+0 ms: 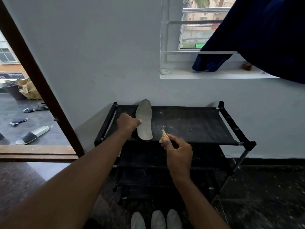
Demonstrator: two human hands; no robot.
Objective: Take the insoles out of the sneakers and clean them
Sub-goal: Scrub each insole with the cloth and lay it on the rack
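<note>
Holding the insole (pixel 144 120) by its left edge, our left hand (pixel 128 123) curls its fingers on it. The insole lies lengthwise on the top shelf of the rack (pixel 189 119), toe at the far wall. Our right hand (pixel 179 153) pinches a small cloth (pixel 163 138) just right of the heel. We judge the light insole could skid under a wipe if our grip slackens, or pick up the grit (pixel 165 127) scattered beside it. Three more insoles (pixel 158 219) lie near us on the floor; nothing blocks the cloth.

One grey insole (pixel 144 120) is lying flat, toe end pointing away, with my left hand (pixel 127 123) holding its edge, thumb on top. Three more insoles (pixel 158 219) are sitting side by side down below my right hand (pixel 179 156), which is pinching a tan rag (pixel 163 137).
</note>
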